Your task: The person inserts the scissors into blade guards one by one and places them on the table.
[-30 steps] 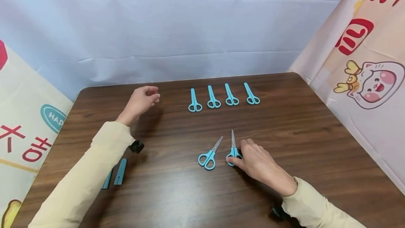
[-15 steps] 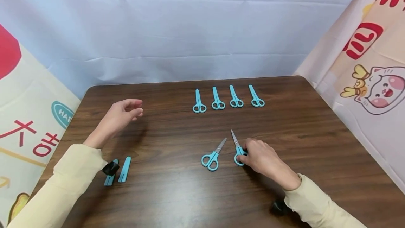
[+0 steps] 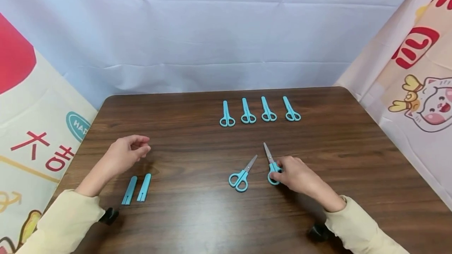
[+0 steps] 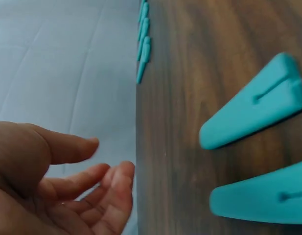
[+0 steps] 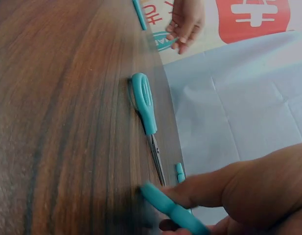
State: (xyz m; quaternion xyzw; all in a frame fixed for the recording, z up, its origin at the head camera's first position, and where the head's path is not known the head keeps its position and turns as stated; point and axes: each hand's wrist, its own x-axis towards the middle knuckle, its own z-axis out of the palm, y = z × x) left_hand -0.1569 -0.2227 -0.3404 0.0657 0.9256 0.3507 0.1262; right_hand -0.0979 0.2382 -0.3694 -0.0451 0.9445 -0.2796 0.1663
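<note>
My right hand (image 3: pixel 300 176) pinches the teal handle of a pair of scissors (image 3: pixel 271 164) at the right of the table's middle. Its bare metal blades point away from me. In the right wrist view the thumb lies on the teal handle (image 5: pixel 166 204), and part of the grip is hidden. Left of it lies a second unsheathed pair of scissors (image 3: pixel 242 176), untouched. My left hand (image 3: pixel 121 155) hovers over the table's left side, fingers loosely bent, holding nothing. Just nearer to me than that hand lie two teal blade covers (image 3: pixel 129 190), side by side; both also show in the left wrist view.
Along the back of the brown wooden table (image 3: pixel 190 140) several sheathed teal scissors (image 3: pixel 246 109) lie in a row. A pale cloth (image 3: pixel 226 42) hangs behind the table's rear edge. Printed cloths stand at both sides.
My left hand has come back from the far left of the table toward me, closer to the blade covers. My right hand stays on the scissors, whose tip now leans further left.
</note>
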